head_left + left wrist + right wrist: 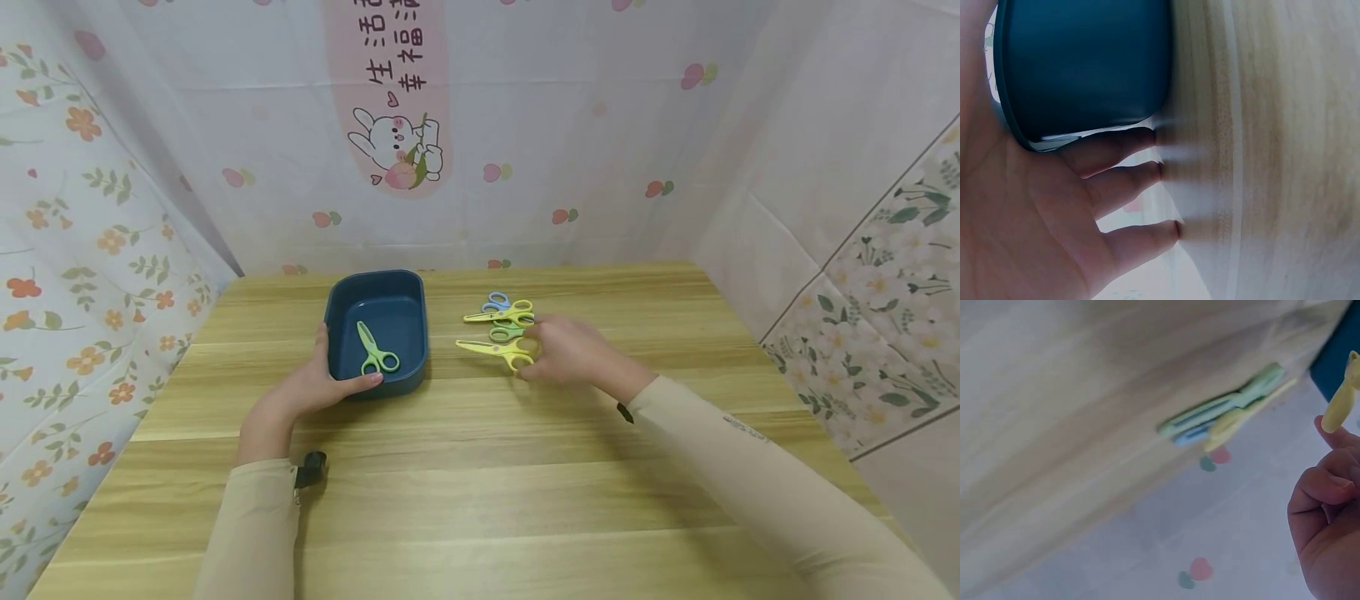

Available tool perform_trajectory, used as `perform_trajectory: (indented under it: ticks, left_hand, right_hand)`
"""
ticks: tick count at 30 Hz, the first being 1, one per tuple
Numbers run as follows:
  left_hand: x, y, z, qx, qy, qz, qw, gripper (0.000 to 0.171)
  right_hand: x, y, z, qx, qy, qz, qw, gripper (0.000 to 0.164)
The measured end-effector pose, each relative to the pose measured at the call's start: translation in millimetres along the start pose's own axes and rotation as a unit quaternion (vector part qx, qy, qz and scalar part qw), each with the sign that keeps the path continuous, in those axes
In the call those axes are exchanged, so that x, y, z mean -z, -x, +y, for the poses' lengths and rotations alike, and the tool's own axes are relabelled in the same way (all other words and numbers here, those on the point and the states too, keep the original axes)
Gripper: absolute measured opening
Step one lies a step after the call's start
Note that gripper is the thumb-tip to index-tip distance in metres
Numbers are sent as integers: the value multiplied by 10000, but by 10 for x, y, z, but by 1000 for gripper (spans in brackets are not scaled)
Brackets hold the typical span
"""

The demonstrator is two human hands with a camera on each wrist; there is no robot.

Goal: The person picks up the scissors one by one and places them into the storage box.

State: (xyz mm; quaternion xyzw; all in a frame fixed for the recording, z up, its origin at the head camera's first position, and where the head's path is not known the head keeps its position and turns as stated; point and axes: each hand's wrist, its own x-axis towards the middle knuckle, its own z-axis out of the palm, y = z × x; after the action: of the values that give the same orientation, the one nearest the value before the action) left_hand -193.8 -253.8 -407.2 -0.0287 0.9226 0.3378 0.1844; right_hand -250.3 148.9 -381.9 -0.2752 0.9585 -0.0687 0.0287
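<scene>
My left hand [315,382] lies around the near left corner of a dark blue box [420,367], thumb along its front rim. In the left wrist view, straight, spread fingers [1125,187] reach down beside the box to the tabletop. Green scissors [375,350] lie inside the box. My right hand [566,350] pinches yellow scissors [487,347] by the handles, blades pointing left towards the box; the palm side is hidden in the head view. Just beyond lie a second yellow pair [498,315], a green pair [506,333] and a blue pair [497,300], overlapping.
A wood-grain table [465,500] carries everything. Behind it hangs a white curtain [525,108] printed with a rabbit and small fruit. Floral cloth [90,250] hangs at the left, and another patterned sheet [885,333] at the right.
</scene>
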Motion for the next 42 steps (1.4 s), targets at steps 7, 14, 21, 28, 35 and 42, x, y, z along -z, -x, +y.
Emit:
perform_trajectory:
  ticks: [7, 14, 21, 28, 35, 42]
  left_hand:
    - [0, 19, 9, -9, -42, 4, 10000, 147]
    - [-3, 12, 3, -1, -43, -3, 10000, 148]
    - [1, 4, 2, 23, -44, 4, 10000, 148]
    - [-5, 4, -4, 36, -98, 7, 9999, 148]
    - [-15, -36, -29, -8, -48, 15, 10000, 148]
    - [-7, -33, -25, -56, -43, 0, 10000, 149]
  right_hand:
    - [170, -148, -173, 148, 143, 103, 9997, 45]
    - [367, -331, -391, 339, 407, 164, 9985, 38]
    - [493, -535, -607, 329, 589, -45, 9977, 45]
    - [551, -694, -812, 544, 653, -54, 9964, 38]
    - [510, -847, -978, 723, 673, -133, 9950, 41]
    - [456, -957, -1114, 673, 601, -392, 9951, 45]
